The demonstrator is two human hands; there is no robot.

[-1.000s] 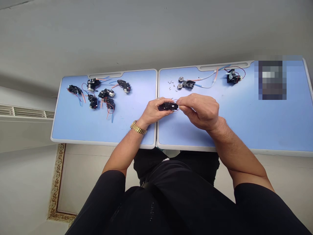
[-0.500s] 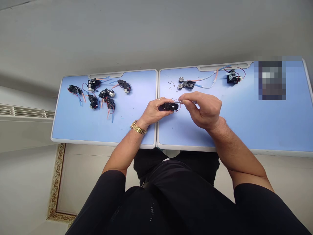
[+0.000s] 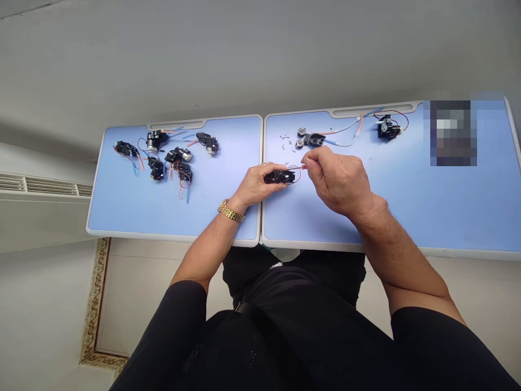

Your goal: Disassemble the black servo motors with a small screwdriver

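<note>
My left hand [image 3: 258, 185], wearing a gold watch, is closed around a small black motor unit [image 3: 282, 176] just right of the seam between two blue tabletops. A thin red wire [image 3: 300, 175] loops out of the unit's right end. My right hand [image 3: 340, 182] is closed in a pinch on a slim screwdriver [image 3: 304, 167]; a bit of red shows at the fingertips and most of its handle is hidden in the palm. The thin shaft points left at the unit's upper edge; I cannot tell whether its tip touches.
Behind my hands lie loose small screws [image 3: 284, 146] and a black housing [image 3: 314, 140] with two round silver parts and clear tubing [image 3: 345, 144]. Another black unit [image 3: 388, 128] sits farther right. Several similar units [image 3: 155, 140] lie on the left table [image 3: 122, 217].
My right hand has shifted slightly right and turned, so a red bit now shows at its fingertips. The motor unit has tilted slightly in my left hand.
</note>
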